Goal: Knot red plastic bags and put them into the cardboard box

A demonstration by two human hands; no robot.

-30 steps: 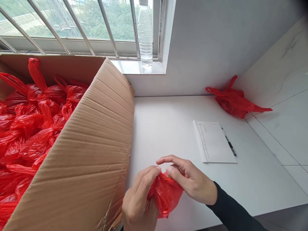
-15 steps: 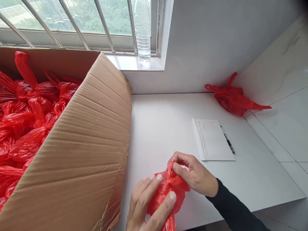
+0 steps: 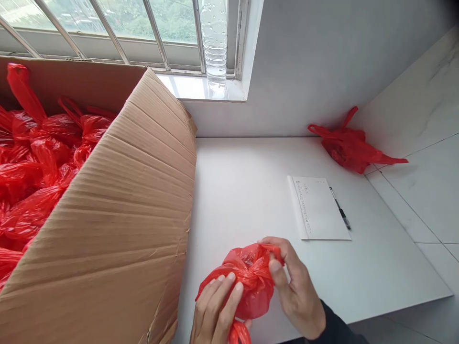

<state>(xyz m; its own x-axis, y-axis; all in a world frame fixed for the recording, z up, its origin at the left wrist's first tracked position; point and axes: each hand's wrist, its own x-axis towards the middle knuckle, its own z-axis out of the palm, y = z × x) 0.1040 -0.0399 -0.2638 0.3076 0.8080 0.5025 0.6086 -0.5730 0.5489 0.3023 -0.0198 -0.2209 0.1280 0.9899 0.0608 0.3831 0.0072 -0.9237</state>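
A knotted red plastic bag sits at the near part of the white table, rounded out by contents I cannot make out. My right hand pinches one of its handle ends between thumb and fingers at the bag's upper right. On the lower left side, my left hand grips the bag with its fingers across the top; most of its thumb is hidden. Another loop of the bag hangs down beside the left hand, toward the bottom edge of the view.
A tall cardboard box full of knotted red bags stands at left. On the white table lie a notebook, a pen and another red bag in the far right corner. A water bottle stands on the windowsill.
My right hand has drawn its handle end rightward and down. My left fingers have closed together on the bag's left side, and the bag has turned, its knot now showing on top.
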